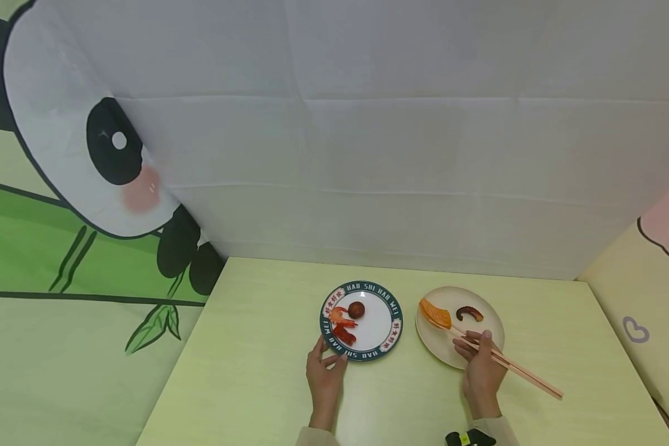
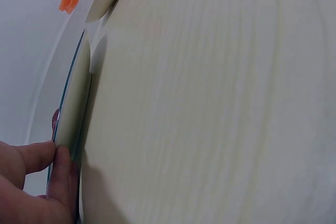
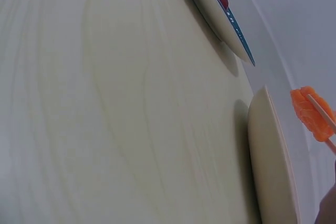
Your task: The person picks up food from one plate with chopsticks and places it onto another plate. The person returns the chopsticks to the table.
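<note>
In the head view, my left hand (image 1: 326, 375) pinches the near-left rim of a white plate (image 1: 375, 316) with a dark green lettered border. On that plate lie a round brown piece (image 1: 356, 310), an orange-and-white shrimp-like piece (image 1: 341, 317) and a red piece (image 1: 344, 335). My right hand (image 1: 484, 368) holds a pair of wooden chopsticks (image 1: 531, 376) over a beige plate (image 1: 440, 353). Between the chopstick tips is an orange salmon-like slice (image 3: 311, 113), raised above the beige plate's rim in the right wrist view. A dark curled piece (image 1: 469, 313) lies on the beige plate.
Both plates stand side by side on a pale yellow-green table (image 1: 245, 365). A grey-white cloth wall (image 1: 368, 155) rises behind the table's back edge. Panels with cartoon prints flank it, a panda face on the left (image 1: 89, 136).
</note>
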{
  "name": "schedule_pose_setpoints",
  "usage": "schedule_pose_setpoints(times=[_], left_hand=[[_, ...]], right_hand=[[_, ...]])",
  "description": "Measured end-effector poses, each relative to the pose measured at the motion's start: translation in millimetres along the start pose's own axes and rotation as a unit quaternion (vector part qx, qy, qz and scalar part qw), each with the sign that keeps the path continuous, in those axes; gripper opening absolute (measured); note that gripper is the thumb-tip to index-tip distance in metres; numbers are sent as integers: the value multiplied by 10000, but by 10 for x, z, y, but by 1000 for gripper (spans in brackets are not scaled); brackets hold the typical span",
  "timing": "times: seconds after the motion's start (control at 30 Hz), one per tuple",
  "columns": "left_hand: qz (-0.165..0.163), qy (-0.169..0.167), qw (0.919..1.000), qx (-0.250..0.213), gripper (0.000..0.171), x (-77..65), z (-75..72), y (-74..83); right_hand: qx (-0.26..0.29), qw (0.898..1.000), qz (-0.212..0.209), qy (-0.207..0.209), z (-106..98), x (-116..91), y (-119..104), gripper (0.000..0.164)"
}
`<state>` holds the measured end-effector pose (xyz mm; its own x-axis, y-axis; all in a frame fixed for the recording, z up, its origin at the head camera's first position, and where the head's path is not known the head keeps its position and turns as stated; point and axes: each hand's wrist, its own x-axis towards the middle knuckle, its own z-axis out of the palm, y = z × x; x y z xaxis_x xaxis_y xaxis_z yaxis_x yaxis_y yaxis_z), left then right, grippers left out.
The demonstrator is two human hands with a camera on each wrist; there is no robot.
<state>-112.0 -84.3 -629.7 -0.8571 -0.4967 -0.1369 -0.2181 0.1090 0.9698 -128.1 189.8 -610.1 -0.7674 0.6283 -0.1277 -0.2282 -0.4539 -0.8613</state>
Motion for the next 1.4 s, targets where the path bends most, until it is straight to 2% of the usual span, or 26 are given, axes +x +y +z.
schedule_pose_setpoints(times=[0.13,0.47,0.77,1.4], left_hand=[[-17,-8,10000,34,71,-5,1,16],[-27,17,10000,76,70,-24,-5,52],[-13,32,9999,121,70,-9,-2,17],[4,4,9999,137,70,-27,-18,51]], right_hand=[[162,9999,-13,-31,-28,14,6,41],[-44,9999,-40,103,-54,4,-24,40],[-149,9997,-56,164,-86,18,-20,42],[-134,9991,132,382,-150,38,-30,42]])
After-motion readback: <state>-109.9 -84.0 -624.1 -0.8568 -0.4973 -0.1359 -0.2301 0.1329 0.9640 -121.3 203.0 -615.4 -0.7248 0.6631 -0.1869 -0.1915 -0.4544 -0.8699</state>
